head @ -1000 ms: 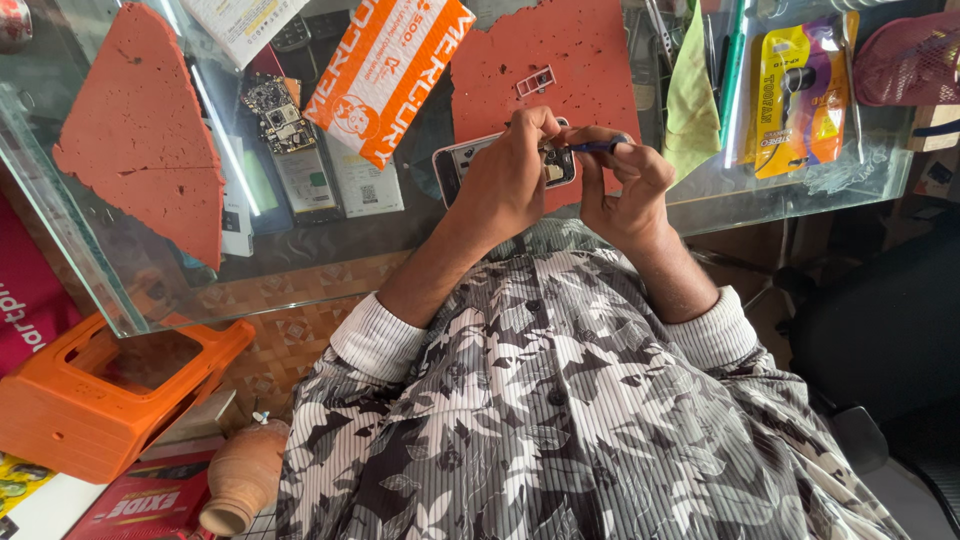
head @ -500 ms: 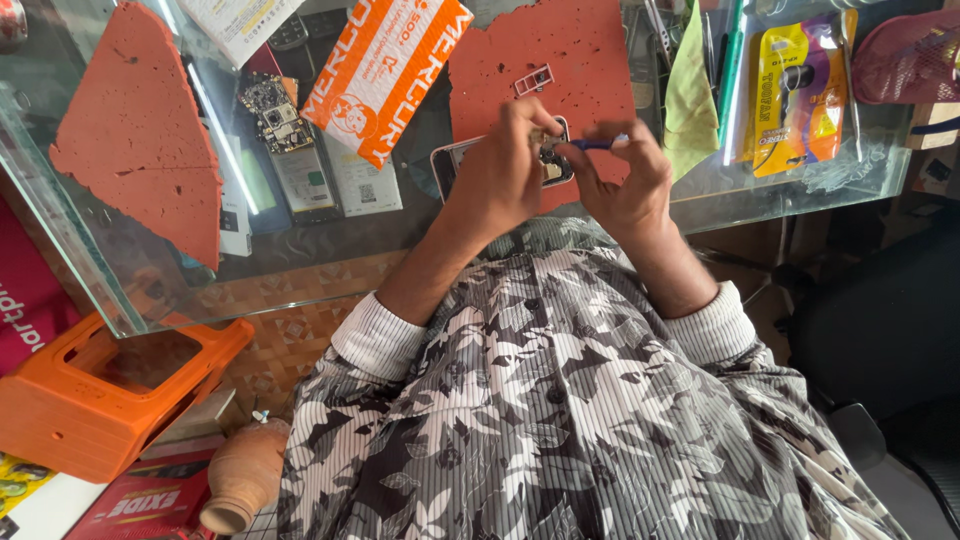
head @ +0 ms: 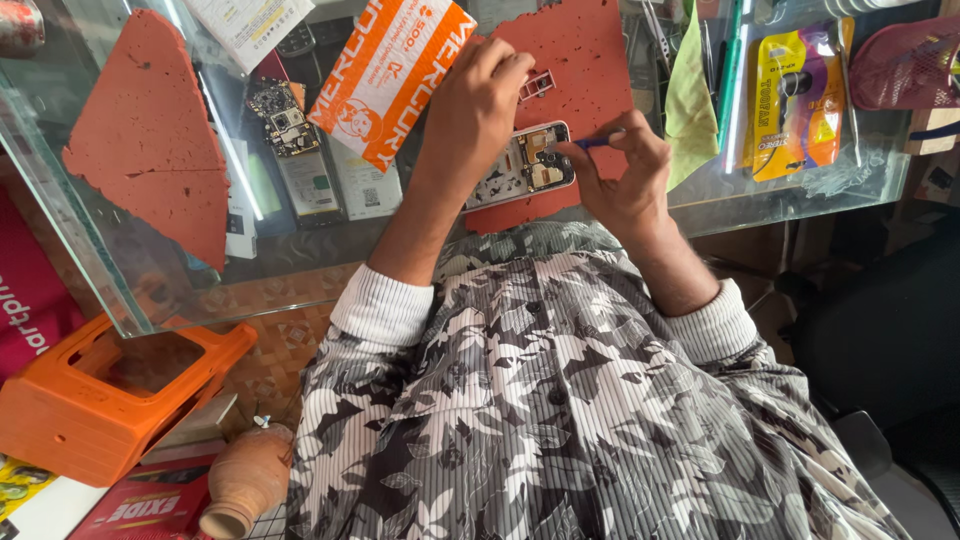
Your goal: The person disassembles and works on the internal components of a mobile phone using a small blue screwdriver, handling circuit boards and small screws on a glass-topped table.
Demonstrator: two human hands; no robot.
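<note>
Head view shows my left hand [head: 480,110] pressing down on the opened phone [head: 525,165], which lies on the red mat [head: 590,60] near the front edge of the glass table [head: 150,290]. My right hand [head: 625,175] pinches a small blue tool [head: 597,142] at the phone's end; I'd judge light, steady pressure best

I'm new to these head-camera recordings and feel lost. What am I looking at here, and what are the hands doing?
The one camera sits on the person's head and looks down, so the patterned shirt fills the bottom. On a glass counter lies a red mat with an opened phone on it. The left hand rests on the mat at the phone's upper edge. The right hand holds a thin blue tool at the phone's end. An orange-and-white packet lies to the left.
</note>
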